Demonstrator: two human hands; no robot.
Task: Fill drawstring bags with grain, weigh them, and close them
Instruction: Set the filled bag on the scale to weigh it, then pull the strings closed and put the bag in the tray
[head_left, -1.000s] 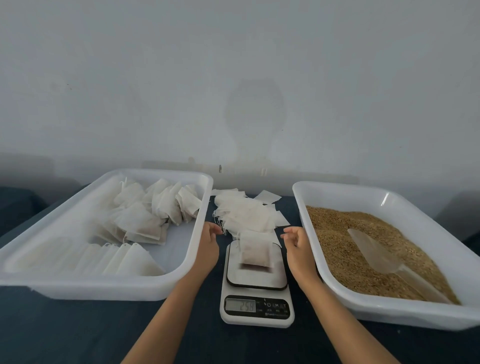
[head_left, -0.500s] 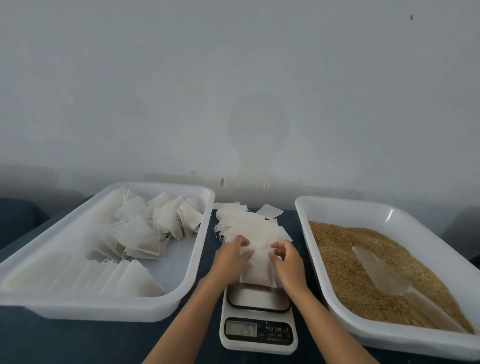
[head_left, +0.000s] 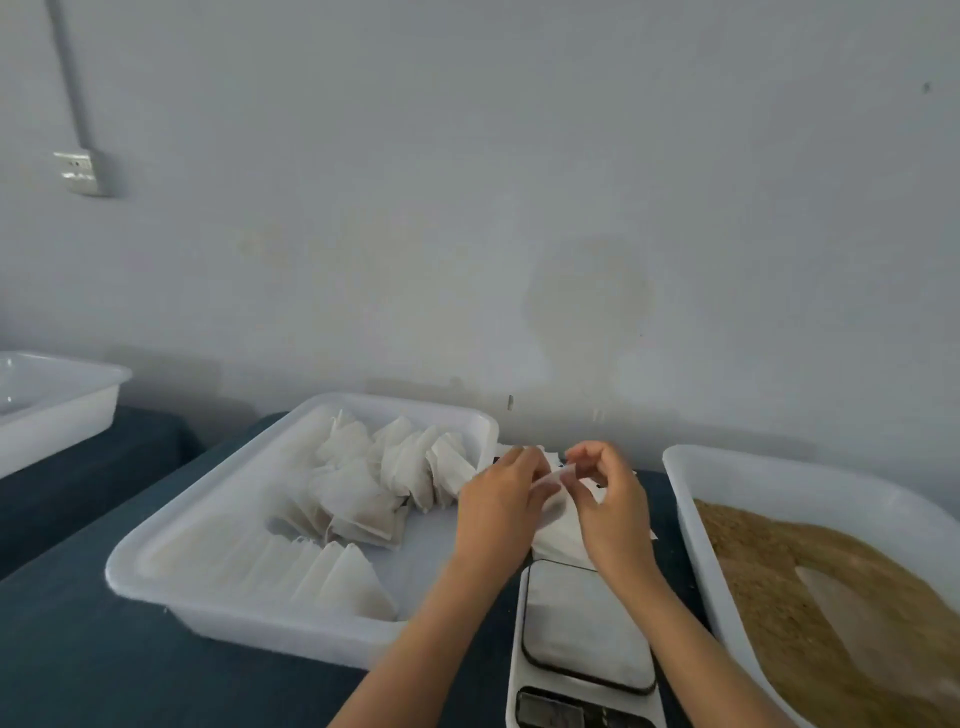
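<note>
At the near edge of the worktop (head_left: 78, 649) sits a small white scale (head_left: 584, 639), and nothing lies on its plate. Its little screen is too blurry to read. Just past the scale, two hands meet above it. The left hand (head_left: 501, 506) and the right hand (head_left: 610, 506) both pinch the top of one white bag (head_left: 556, 530) with curled fingers and hold it up off the scale. The bag hangs between the two hands. To the left of the hands is a big white tray (head_left: 218, 519) with many filled bags (head_left: 374, 483) lying in a heap at its far end and a row along its near side. To the right is another white tray (head_left: 769, 483) full of brown grain (head_left: 810, 582), with a clear scoop (head_left: 852, 608) resting in it. Behind the hands, some flat bags (head_left: 519, 451) peek out on the worktop. At the far left edge stands one more white tray (head_left: 47, 405). Farthest away is a pale wall (head_left: 467, 182) with a socket (head_left: 78, 171) on it.
</note>
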